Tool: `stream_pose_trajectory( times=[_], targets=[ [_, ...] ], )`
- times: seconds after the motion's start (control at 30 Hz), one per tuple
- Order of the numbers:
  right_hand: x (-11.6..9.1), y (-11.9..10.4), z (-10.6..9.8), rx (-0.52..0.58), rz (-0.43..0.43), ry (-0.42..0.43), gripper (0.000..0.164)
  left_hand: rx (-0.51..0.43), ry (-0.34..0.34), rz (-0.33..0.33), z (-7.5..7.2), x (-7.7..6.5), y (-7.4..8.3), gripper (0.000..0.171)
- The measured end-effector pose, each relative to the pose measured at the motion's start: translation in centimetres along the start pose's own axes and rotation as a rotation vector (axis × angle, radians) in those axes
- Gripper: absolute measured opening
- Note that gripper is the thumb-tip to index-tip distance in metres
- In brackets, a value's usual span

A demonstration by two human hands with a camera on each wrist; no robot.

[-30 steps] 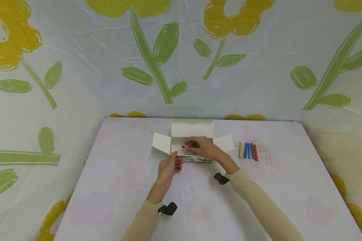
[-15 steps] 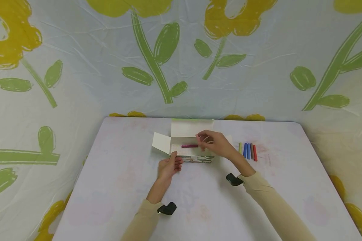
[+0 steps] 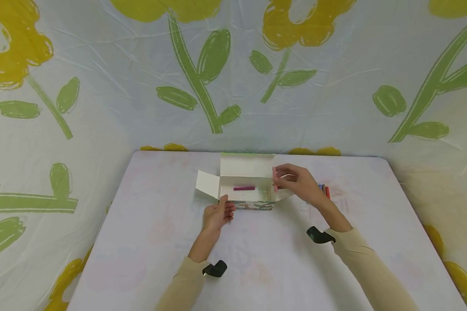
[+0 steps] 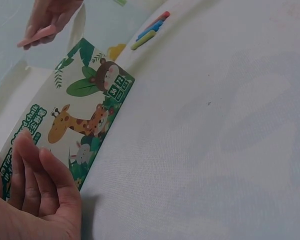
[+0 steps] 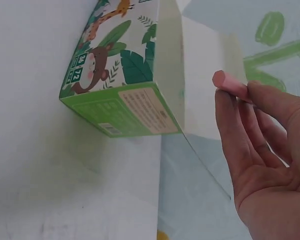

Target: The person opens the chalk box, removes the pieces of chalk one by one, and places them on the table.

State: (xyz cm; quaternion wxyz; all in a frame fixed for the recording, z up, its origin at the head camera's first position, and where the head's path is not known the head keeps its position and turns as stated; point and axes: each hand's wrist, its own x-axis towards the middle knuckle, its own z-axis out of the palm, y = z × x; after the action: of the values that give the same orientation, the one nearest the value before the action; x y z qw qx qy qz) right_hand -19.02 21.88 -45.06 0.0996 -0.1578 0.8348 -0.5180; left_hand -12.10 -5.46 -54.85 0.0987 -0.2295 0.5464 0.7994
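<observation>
An open chalk box [image 3: 253, 205] with animal pictures stands on the table, its flaps spread. My left hand [image 3: 217, 216] holds its front wall near the left corner, thumb at the rim and fingers against the outside; the left wrist view shows these fingers [image 4: 37, 175] on the printed side. Above the box's right end, my right hand [image 3: 297, 181] pinches a pink chalk stick [image 5: 231, 85] between thumb and fingertips. Inside the box lies one dark magenta chalk stick [image 3: 244, 188]. To the right are several chalks, partly hidden by the right hand, among them a red one [image 3: 327, 192].
The white table [image 3: 159, 268] has faint coloured smudges. A flower-printed cloth [image 3: 132, 86] hangs behind and at both sides. The left flap [image 3: 208, 183] sticks out sideways, and the back lid [image 3: 247, 165] stands up behind the box.
My right hand has lifted the pink chalk out of the box and carried it rightward, past the box's right end. The magenta chalk inside has come into sight. My left hand has stayed put.
</observation>
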Motion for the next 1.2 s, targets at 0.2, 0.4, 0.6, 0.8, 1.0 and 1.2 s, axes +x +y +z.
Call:
stream_pose_trajectory(
  times=[0.2, 0.4, 0.6, 0.8, 1.0, 1.2],
  targets=[
    [-1.5, 0.3, -1.7, 0.12, 0.065, 0.009, 0.047, 0.005, 0.007, -0.001, 0.0, 0.0, -0.1, 0.042],
    [-3.3, 1.2, -3.1, 0.087, 0.116, 0.061, 0.052, -0.005, 0.024, 0.005, 0.1, 0.0, -0.1, 0.041],
    [-5.3, 2.5, -4.1, 0.086, 0.147, 0.085, 0.051, -0.001, 0.024, 0.013, 0.2, 0.1, -0.1, 0.041],
    [-7.4, 4.3, -4.6, 0.131, 0.154, 0.095, 0.051, 0.006, 0.027, 0.014, 0.2, -0.2, 0.0, 0.04],
    [-8.7, 6.6, -4.4, 0.091, 0.198, 0.101, 0.053, 0.017, 0.024, 0.0, 0.2, -0.2, 0.1, 0.042],
    [-9.7, 8.5, -3.9, 0.0, 0.249, 0.096, 0.051, 0.008, -0.002, -0.012, 0.1, -0.2, 0.3, 0.044]
  ],
)
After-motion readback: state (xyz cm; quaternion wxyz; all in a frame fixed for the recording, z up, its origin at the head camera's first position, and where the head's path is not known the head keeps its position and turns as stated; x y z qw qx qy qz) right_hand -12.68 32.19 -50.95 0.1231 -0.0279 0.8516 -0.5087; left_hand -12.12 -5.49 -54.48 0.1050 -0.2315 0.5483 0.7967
